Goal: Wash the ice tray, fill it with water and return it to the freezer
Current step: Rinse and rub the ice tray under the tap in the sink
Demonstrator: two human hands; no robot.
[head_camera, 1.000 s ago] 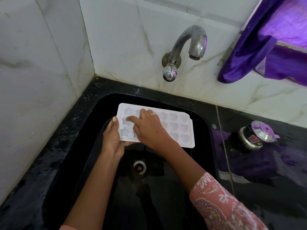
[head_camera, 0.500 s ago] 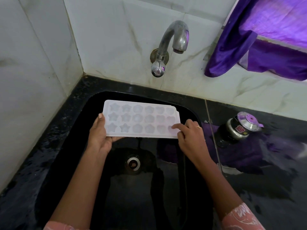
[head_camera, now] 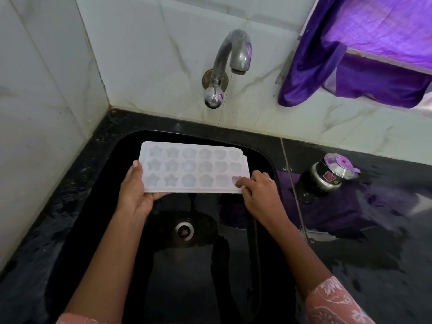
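I have the ice tray (head_camera: 193, 167) level over the black sink (head_camera: 261, 157), left hand (head_camera: 135, 192) gripping its left end, right hand (head_camera: 258, 192) pinching its near right corner. The tap (head_camera: 233, 57) runs dry, so I judge washing unfinished; next, water.

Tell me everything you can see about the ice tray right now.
The ice tray is a white, translucent-looking plastic rectangle with three rows of six shaped cavities, stars at the left. It is held face up, roughly level, over the black sink. The left hand grips its left end; the right hand pinches its near right corner.
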